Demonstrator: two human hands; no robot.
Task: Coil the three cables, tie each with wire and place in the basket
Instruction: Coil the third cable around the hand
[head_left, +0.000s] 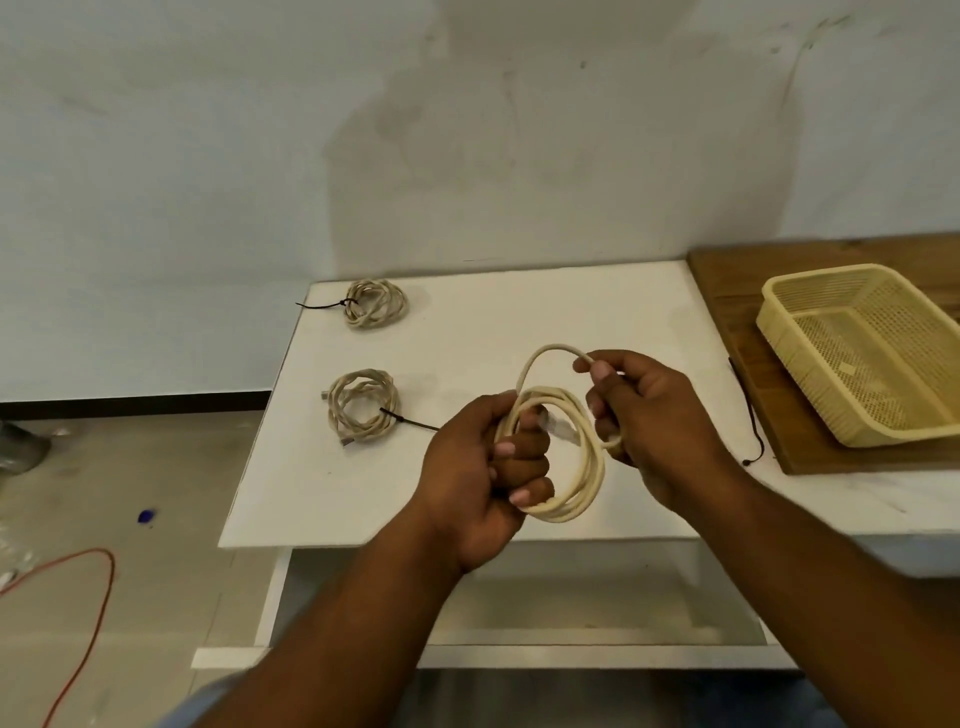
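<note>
Third cable (589, 488) is held in the air over the white table (467, 332), mostly coiled. The left hand (483, 467) has its fingers curled tight round the left side of the coil. The right hand (649, 415) pinches the last loose loop between thumb and fingers, up top.

2 finished coils lie on the table, far coil (376, 304) and near coil (363, 410), each tied with dark wire. Neither is in the basket (821, 274) yet, which sits on the wooden board (727, 280) to the right.

1 spare black wire (748, 400) lies along the board's left edge.

Handling: the cable looks light, round and springy, so the loops will likely pop open if the left grip slackens. Best hold is where all the turns bunch together, with the tie going on right beside that pinch. The clear plug (558, 426) inside the coil looks stiff, so tuck it in and don't bend it.
</note>
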